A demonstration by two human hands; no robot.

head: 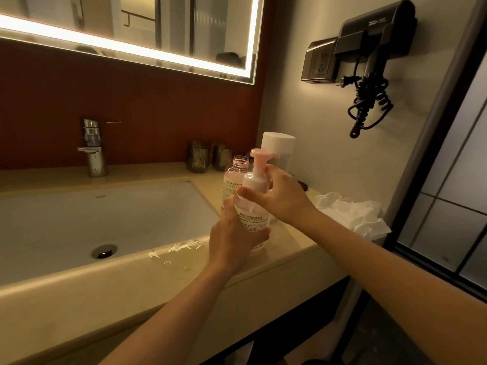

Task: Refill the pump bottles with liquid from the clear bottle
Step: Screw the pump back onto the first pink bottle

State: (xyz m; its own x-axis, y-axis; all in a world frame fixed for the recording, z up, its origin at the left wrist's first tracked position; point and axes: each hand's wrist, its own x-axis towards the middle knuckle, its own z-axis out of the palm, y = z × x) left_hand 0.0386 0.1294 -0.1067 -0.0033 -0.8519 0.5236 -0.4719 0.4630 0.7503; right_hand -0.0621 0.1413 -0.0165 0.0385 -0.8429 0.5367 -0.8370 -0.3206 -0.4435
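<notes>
While the sink [105,219] sits idle at left, my left hand [234,238] wraps the lower body of the pump bottle [254,206] near the counter's front edge, bracing it against twist. My right hand [282,198] curls thumb and fingers round the pump collar [254,180], probably to turn it. A second bottle [235,177], neck uncapped, waits just behind. Far right stands the clear bottle [278,146], its white cap on, near crumpled tissues [353,212].

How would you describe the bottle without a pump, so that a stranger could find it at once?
Go right from the sink along the beige counter. The open bottle stands just behind the pump bottle held in the left hand and right hand. Unlike that one and the tall white-capped bottle, its pink threaded neck is bare.
</notes>
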